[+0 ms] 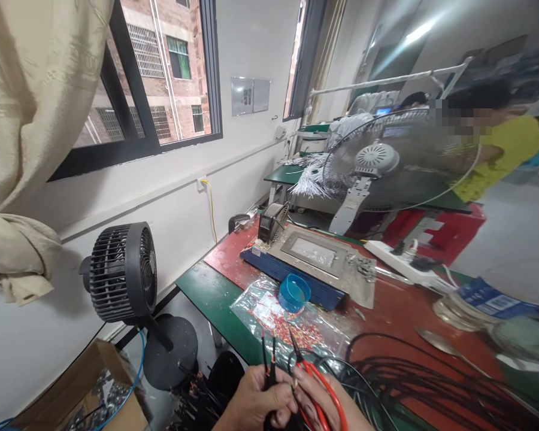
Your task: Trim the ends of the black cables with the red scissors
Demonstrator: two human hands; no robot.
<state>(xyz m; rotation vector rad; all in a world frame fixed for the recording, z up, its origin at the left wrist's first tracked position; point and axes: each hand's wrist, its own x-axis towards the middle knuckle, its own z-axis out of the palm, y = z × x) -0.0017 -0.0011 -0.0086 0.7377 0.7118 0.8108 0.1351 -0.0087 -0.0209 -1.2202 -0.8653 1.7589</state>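
Observation:
Low in the head view, my left hand [257, 398] is closed around a black cable [272, 377]. Two thin wire ends stick up from it, one with a reddish part. My right hand [326, 392] touches my left at the fingertips and grips a pair of red-handled scissors [317, 370], blades pointing up and away. Just beyond them lies a clear plastic bag [247, 304] with many small red and yellow bits [296, 331] on it. On that bag sits a round blue dish [294, 292]. The lower parts of both hands leave the frame.
Black cables [399, 368] lie coiled at the right. A blue-sided soldering pot [291, 278], small fan [273, 221], power strip [399, 262] and wire spool [453, 314] stand on the table. A floor fan [123, 272] and cardboard box [78, 383] are left. Another person [498, 155] sits behind a large fan.

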